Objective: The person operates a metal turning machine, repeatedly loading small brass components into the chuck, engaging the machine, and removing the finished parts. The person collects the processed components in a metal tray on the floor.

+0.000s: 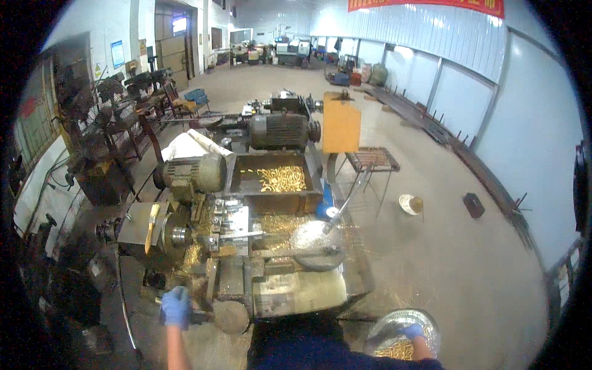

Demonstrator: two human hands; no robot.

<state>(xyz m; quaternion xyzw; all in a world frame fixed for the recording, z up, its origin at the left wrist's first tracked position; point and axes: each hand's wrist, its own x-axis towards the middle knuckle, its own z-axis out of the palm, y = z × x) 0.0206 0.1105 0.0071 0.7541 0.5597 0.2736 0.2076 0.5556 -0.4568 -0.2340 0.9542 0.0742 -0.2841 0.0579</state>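
Note:
My left hand (pixel 177 306), in a blue glove, is closed around a machine handle at the front left of a small lathe. A pale rod-like tip (pixel 158 300) sticks out beside it, and a round handwheel (pixel 231 317) sits just to its right. At the lower right, my gloved right hand (pixel 412 332) reaches into a round metal basin (pixel 433 320) over small brass-coloured parts (pixel 396 351). Its fingers are too small and blurred to show whether they grip a part. The lathe's chuck (pixel 179 236) stands ahead of my left hand.
A brush (pixel 151 228) lies on the headstock. Behind the tool slide, a metal tray (pixel 271 202) holds many brass pieces. Electric motors (pixel 279 131) stand farther back. An orange board (pixel 341 126) rises beside a small stand (pixel 373 159). Long bars (pixel 431 126) line the right wall.

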